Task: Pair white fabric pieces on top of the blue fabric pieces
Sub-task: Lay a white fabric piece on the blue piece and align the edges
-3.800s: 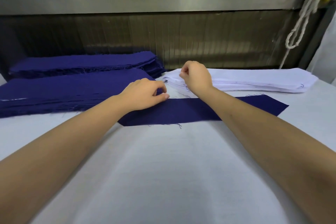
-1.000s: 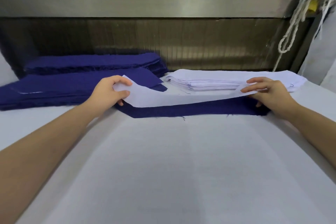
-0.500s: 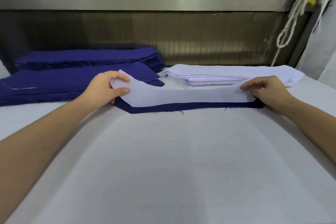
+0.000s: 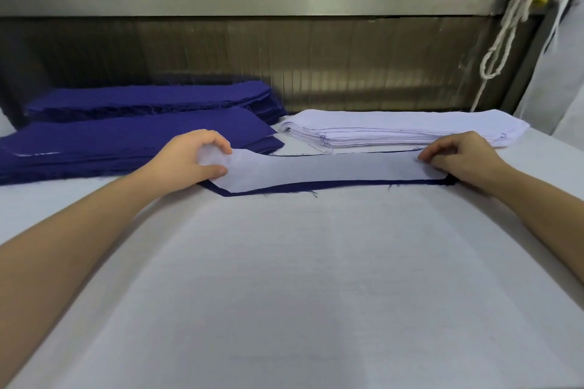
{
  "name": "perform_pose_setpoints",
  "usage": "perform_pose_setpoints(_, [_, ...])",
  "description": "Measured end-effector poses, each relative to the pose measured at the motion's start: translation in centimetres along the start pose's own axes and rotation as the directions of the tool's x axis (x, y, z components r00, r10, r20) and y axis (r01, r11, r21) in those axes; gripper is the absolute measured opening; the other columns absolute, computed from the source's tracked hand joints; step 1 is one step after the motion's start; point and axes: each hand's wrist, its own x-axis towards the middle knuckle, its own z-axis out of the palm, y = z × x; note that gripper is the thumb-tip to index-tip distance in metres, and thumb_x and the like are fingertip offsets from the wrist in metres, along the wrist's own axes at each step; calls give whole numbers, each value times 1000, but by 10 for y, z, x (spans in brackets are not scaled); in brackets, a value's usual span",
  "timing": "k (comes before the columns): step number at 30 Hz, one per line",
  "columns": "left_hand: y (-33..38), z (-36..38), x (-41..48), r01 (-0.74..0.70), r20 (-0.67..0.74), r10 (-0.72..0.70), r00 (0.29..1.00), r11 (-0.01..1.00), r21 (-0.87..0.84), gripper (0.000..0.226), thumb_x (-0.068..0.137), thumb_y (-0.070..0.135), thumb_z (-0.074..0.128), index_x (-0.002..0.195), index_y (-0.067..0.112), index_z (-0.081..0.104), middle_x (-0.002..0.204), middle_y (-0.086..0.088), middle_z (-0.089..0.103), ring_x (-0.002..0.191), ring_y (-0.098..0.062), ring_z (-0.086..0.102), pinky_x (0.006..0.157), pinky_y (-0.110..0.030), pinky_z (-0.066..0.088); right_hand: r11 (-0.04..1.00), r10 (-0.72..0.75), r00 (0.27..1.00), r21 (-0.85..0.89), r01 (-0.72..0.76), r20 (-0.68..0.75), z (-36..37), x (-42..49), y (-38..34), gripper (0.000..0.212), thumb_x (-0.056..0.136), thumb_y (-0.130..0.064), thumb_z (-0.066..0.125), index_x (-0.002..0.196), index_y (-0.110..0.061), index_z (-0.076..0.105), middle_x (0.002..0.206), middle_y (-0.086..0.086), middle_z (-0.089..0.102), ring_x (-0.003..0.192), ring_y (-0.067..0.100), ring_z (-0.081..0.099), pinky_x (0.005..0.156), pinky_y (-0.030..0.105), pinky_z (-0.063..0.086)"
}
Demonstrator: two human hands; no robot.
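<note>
Step in hand: laying one white piece (image 4: 331,169) onto one blue piece (image 4: 347,184) at centre frame, just in front of the stacks. Left hand (image 4: 192,161) pinches the left end of the white piece between thumb and curled fingers; that end is lifted slightly off the blue. Right hand (image 4: 464,158) grips the right end with curled fingers, low against the cloth; how the thumb sits is not readable. The white piece lies flat across its middle. Edges: a narrow blue band shows along the near edge and at the angled lower-left corner, and a thin blue line shows along the far edge. Either the white sits slightly toward the back or it is cut smaller; cannot tell which. Judgement: pair nearly set. The next move calls for lowering the left end, matching the angled corner, and releasing without dragging the thin cloth. Room: most lies over the table (image 4: 300,294) in the lower half of the frame. It is tight at the back, with the white stack (image 4: 404,128) just behind the pair at centre right, the near blue stack (image 4: 126,142) just beside the left hand, and the far blue stack (image 4: 151,98) behind it. Rope (image 4: 505,35) hangs at upper right, well apart.
</note>
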Motion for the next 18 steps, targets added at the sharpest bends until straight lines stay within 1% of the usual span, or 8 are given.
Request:
perform_pose_setpoints(4, [-2, 1, 1, -41, 16, 40, 999, 998, 43, 28, 80, 13, 72, 95, 32, 59, 108, 15, 57, 99, -5, 48, 79, -15, 33, 998, 7, 1000, -62, -5, 20, -3, 0, -2, 28, 79, 5, 56, 75, -19, 70, 81, 8, 69, 74, 21, 58, 57, 8, 44])
perform_pose_setpoints(5, [-3, 1, 1, -44, 22, 43, 999, 998, 48, 28, 80, 13, 72, 95, 33, 58, 109, 15, 57, 99, -5, 48, 81, -17, 33, 998, 7, 1000, -70, -6, 28, -4, 0, -3, 29, 79, 6, 55, 75, -18, 70, 83, 8, 70, 77, 22, 59, 62, 12, 47])
perform_pose_setpoints(7, [-3, 1, 1, -44, 43, 43, 998, 998, 45, 28, 81, 14, 71, 94, 35, 58, 110, 17, 56, 101, -6, 48, 83, -21, 33, 996, 19, 998, -89, -14, 56, -7, 0, -6, 32, 79, 9, 52, 77, -17, 71, 89, 9, 70, 86, 25, 61, 77, 28, 50])
perform_pose_setpoints(9, [-2, 1, 1, -50, 65, 48, 997, 998, 25, 29, 81, 14, 71, 92, 37, 58, 110, 18, 57, 101, -5, 49, 81, -19, 34, 995, 41, 995, -100, -32, 90, -11, 0, -7, 37, 78, 12, 49, 76, -18, 70, 91, 10, 69, 88, 25, 60, 76, 30, 48])
perform_pose_setpoints(11, [0, 1, 0, -62, 75, 61, 995, 998, 10, 31, 81, 14, 71, 89, 41, 57, 107, 23, 57, 99, -3, 49, 78, -12, 34, 993, 61, 992, -107, -49, 111, -15, 1, -7, 38, 77, 14, 48, 77, -17, 70, 90, 10, 68, 90, 27, 60, 77, 31, 49])
perform_pose_setpoints(14, [4, 2, -1, -87, 63, 87, 994, 996, 2, 35, 80, 14, 72, 87, 44, 56, 101, 32, 54, 96, 8, 50, 76, -3, 35, 987, 82, 990, -149, -64, 114, -17, 2, -6, 35, 78, 12, 49, 81, -14, 72, 87, 12, 67, 93, 32, 60, 83, 35, 49])
perform_pose_setpoints(16, [6, 3, -2, -114, 51, 114, 992, 994, 3, 36, 79, 12, 73, 86, 43, 57, 99, 34, 53, 94, 24, 46, 74, 4, 32, 983, 91, 990, -169, -72, 108, -17, 2, -5, 34, 79, 11, 50, 80, -15, 72, 86, 12, 67, 88, 30, 59, 78, 32, 47])
perform_pose_setpoints(18, [5, 3, -2, -133, 46, 133, 990, 991, -7, 38, 78, 10, 74, 86, 43, 57, 98, 34, 53, 92, 28, 43, 73, 8, 29, 984, 94, 990, -161, -76, 103, -17, 3, -3, 31, 80, 9, 53, 80, -15, 72, 82, 11, 66, 80, 27, 57, 72, 28, 45])
